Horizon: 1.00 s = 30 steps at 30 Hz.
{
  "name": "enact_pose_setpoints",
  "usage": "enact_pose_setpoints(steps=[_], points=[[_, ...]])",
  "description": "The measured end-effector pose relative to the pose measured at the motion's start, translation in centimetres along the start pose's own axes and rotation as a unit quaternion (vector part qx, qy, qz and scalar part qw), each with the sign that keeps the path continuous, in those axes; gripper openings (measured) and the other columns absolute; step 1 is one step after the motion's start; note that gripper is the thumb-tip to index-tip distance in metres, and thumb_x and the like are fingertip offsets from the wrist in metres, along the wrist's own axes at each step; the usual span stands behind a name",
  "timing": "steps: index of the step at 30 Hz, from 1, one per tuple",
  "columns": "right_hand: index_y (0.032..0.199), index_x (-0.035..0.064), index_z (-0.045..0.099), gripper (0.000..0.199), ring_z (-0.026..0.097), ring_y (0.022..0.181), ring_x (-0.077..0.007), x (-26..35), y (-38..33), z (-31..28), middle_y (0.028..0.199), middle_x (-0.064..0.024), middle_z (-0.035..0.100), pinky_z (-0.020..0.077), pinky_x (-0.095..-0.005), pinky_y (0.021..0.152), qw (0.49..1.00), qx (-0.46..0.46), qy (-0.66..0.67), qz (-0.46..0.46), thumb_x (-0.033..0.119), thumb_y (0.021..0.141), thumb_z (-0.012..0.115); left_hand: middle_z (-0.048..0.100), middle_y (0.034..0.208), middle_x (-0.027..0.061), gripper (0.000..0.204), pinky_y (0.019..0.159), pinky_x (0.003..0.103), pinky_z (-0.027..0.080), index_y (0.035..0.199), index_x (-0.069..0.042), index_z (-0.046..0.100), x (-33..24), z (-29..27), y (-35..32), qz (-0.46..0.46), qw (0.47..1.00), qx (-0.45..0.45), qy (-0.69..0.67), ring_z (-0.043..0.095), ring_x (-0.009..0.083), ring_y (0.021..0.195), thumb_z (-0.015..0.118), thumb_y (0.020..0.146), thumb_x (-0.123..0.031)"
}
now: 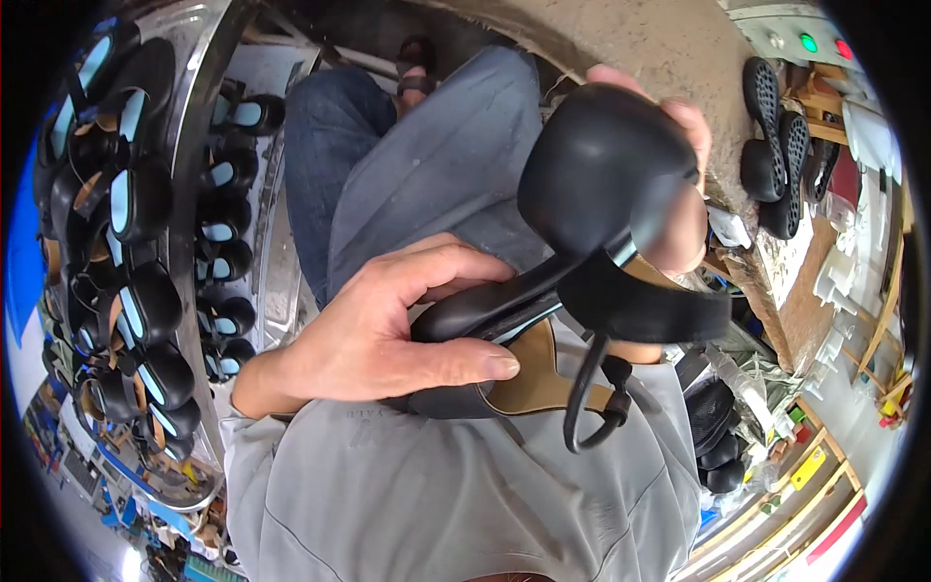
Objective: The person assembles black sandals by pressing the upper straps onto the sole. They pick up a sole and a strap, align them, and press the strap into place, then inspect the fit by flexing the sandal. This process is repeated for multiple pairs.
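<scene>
From where I watch, the left edge is crowded with black shoes (141, 204) showing light-blue insoles, stacked close together beside a curved metal frame (199, 107). Just past that frame I see a second line of similar shoes (233, 213), smaller in my view. Next come the blue-grey trousers (436, 165), with a sandalled foot (415, 78) beyond them near the top.

My left hand (378, 335) is clamped on one end of a black shoe (601, 165), its thumb lying across the edge near the tan lining (533, 364). The shoe is up in front of the grey shirt (465, 485), tilted, its rounded toe upward and to the right; a narrow strap (577, 393) loops below it. My right hand (689, 233) is closed around the toe from the far side, partly hidden and blurred there.

Further right runs a worn tabletop (630, 29), with black soles (766, 126) near its edge, treads showing, and a pale panel (776, 34) bearing green and red round buttons above them.
</scene>
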State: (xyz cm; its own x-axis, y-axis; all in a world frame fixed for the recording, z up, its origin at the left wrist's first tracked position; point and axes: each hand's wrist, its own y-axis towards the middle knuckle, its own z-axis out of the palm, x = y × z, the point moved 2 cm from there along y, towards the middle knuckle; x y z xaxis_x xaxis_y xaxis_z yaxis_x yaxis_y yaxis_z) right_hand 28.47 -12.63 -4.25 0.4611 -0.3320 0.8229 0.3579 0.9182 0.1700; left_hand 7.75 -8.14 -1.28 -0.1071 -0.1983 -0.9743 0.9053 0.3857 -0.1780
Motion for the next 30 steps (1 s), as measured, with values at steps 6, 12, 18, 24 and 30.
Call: enact_pose_setpoints(steps=[6, 12, 18, 24, 30], points=[[0.130, 0.0086, 0.043, 0.067, 0.051, 0.117, -0.0397, -0.3, 0.4, -0.8, 0.133, -0.0374, 0.037, 0.0471, -0.0470, 0.094, 1.000, 0.026, 0.006, 0.009, 0.040, 0.078, 0.072, 0.060, 0.089, 0.0092, 0.038, 0.070, 0.029, 0.046, 0.103, -0.001, 0.061, -0.1, 0.5, -0.1, -0.019, 0.998, -0.050, 0.030, 0.059, 0.0180, 0.079, 0.080, 0.075, -0.018], [0.131, 0.0097, 0.041, 0.067, 0.049, 0.118, -0.0405, -0.1, 0.1, -1.3, 0.134, -0.0387, 0.034, 0.0481, -0.0461, 0.093, 0.999, 0.043, 0.014, 0.008, 0.041, 0.080, 0.071, 0.061, 0.093, 0.0116, 0.033, 0.072, 0.028, 0.046, 0.102, 0.003, 0.060, 0.0, 0.5, -0.1, -0.004, 0.998, -0.033, 0.059, 0.059, 0.0172, 0.082, 0.077, 0.077, -0.009], [0.132, 0.0128, 0.041, 0.063, 0.048, 0.118, -0.0413, -0.2, 0.5, -1.9, 0.135, -0.0385, 0.031, 0.0493, -0.0467, 0.091, 0.987, 0.147, 0.026, -0.055, 0.040, 0.082, 0.070, 0.061, 0.081, 0.0129, 0.027, 0.056, 0.030, 0.047, 0.095, 0.006, 0.060, -0.9, 1.4, -0.2, 0.106, 0.976, -0.090, 0.167, 0.060, 0.0217, 0.067, 0.073, 0.077, -0.008], [0.144, 0.0216, 0.030, 0.076, 0.042, 0.126, -0.0360, 1.3, -0.5, -0.8, 0.145, -0.0311, 0.021, 0.0507, -0.0420, 0.094, 0.992, 0.115, 0.048, -0.016, 0.024, 0.081, 0.072, 0.057, 0.078, 0.0134, 0.021, 0.052, 0.032, 0.047, 0.090, 0.006, 0.060, -2.3, 2.3, 0.9, 0.185, 0.939, -0.112, 0.266, 0.059, 0.0256, 0.063, 0.069, 0.076, -0.008], [0.129, 0.0131, 0.043, 0.060, 0.050, 0.115, -0.0402, 1.3, -0.2, 0.5, 0.134, -0.0360, 0.034, 0.0495, -0.0452, 0.090, 0.994, 0.072, -0.015, -0.083, 0.036, 0.082, 0.071, 0.042, 0.071, 0.0082, 0.017, 0.047, 0.030, 0.043, 0.076, 0.000, 0.052, -3.7, 2.7, 1.5, 0.238, 0.903, -0.129, 0.333, 0.052, 0.0193, 0.059, 0.066, 0.068, -0.006]])
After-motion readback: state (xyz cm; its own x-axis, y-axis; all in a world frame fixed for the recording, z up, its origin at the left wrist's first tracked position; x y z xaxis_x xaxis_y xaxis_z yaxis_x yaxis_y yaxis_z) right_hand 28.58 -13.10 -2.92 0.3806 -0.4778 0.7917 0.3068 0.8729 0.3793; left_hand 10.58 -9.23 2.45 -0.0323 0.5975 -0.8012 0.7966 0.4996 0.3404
